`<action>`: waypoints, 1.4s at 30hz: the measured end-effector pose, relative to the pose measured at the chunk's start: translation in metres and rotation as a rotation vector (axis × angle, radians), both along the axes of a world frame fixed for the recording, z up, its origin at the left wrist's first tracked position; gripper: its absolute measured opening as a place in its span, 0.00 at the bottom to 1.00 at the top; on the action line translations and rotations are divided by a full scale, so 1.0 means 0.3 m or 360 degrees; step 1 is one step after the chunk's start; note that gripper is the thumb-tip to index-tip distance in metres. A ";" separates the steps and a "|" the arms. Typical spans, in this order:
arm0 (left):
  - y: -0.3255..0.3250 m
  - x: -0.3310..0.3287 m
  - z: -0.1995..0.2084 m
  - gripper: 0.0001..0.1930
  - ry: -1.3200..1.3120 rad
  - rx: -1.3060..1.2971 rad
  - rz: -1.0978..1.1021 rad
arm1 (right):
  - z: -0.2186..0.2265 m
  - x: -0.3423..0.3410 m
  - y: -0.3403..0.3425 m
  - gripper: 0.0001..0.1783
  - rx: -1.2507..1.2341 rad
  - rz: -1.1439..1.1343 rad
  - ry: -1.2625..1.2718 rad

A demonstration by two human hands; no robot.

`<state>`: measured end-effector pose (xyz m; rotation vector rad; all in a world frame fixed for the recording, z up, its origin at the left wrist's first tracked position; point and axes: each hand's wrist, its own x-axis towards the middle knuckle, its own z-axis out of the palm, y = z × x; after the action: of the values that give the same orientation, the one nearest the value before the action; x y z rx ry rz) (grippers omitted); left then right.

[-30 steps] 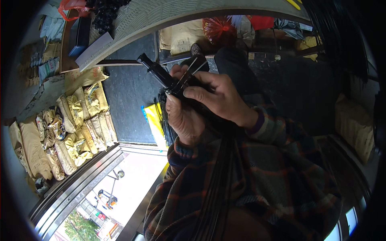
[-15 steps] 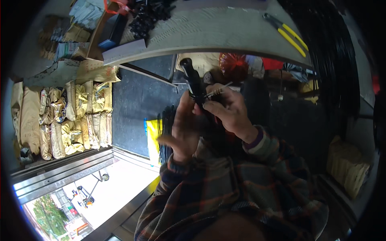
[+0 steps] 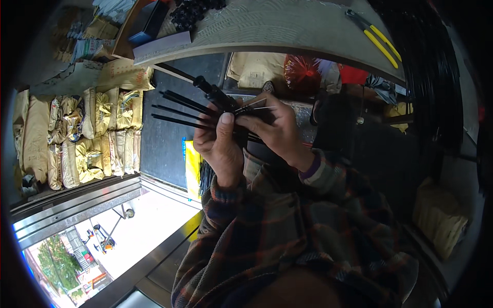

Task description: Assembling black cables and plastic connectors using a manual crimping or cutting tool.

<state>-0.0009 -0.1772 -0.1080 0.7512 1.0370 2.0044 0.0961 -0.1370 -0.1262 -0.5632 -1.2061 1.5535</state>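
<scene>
A black umbrella frame (image 3: 217, 96) is held up before me, its tubular handle pointing up and to the left. Several thin black ribs (image 3: 179, 100) fan out leftward from it. My left hand (image 3: 222, 149) is closed around the frame from below, with the thumb pressed at the base of the ribs. On the other side, my right hand (image 3: 280, 133) pinches close to the centre, where thin pale metal rods (image 3: 257, 106) stick out past the fingers. Its fingertips are partly hidden, so the exact piece between them is unclear.
Beyond my hands runs a grey workbench (image 3: 287, 33) with yellow-handled pliers (image 3: 379, 43) and black small parts (image 3: 192, 14). Long black rods (image 3: 436, 77) hang at right. Paper-wrapped bundles (image 3: 67, 174) are stacked left, near a bright doorway (image 3: 138, 226). A yellow bag (image 3: 192, 167) stands nearby.
The umbrella frame has tilted and shifted left, and its ribs now fan out. My left hand, blurred with its thumb apart before, has closed on it. My right hand has moved slightly left.
</scene>
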 end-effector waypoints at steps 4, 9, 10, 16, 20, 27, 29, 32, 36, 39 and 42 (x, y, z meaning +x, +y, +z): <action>-0.017 -0.008 -0.006 0.12 0.0113 0.0015 0.0102 | -0.025 -0.020 -0.015 0.11 -0.0055 0.0075 0.0102; -0.044 -0.026 -0.027 0.12 0.0086 0.0007 0.0160 | -0.057 -0.063 -0.032 0.09 0.0009 -0.0120 0.0273; -0.049 -0.028 -0.029 0.12 0.0093 0.0007 0.0162 | -0.058 -0.061 -0.032 0.09 0.0008 -0.0122 0.0269; -0.076 -0.037 -0.028 0.12 0.0131 0.0008 0.0197 | -0.035 -0.058 -0.044 0.09 0.0442 -0.0071 -0.0089; -0.084 -0.033 -0.034 0.13 0.0133 0.0038 0.0217 | -0.037 -0.068 -0.047 0.09 0.0549 -0.0178 -0.0167; -0.087 -0.035 -0.072 0.14 0.0146 -0.0006 0.0310 | -0.040 -0.045 -0.008 0.07 -0.0009 0.0294 -0.0139; -0.089 -0.018 -0.075 0.16 0.0168 0.0024 0.0274 | -0.050 -0.045 -0.006 0.07 -0.0052 0.0354 -0.0065; -0.086 0.015 -0.052 0.18 0.0251 -0.0045 0.0340 | -0.039 -0.048 -0.012 0.08 -0.0090 0.0371 0.0007; -0.087 0.015 -0.088 0.15 0.0575 -0.0014 0.0341 | -0.017 -0.069 -0.053 0.09 -0.0094 0.0164 0.0067; -0.079 -0.026 -0.076 0.12 0.0205 -0.0164 0.0209 | -0.033 -0.073 -0.052 0.08 -0.0024 0.0131 -0.0080; -0.079 -0.044 -0.063 0.10 0.0049 -0.0111 0.0184 | -0.070 -0.058 -0.046 0.09 0.0116 0.0214 -0.0086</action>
<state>-0.0141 -0.2008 -0.1269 0.7014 1.1864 2.0476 0.0786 -0.1507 -0.1471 -0.4877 -1.3596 1.6079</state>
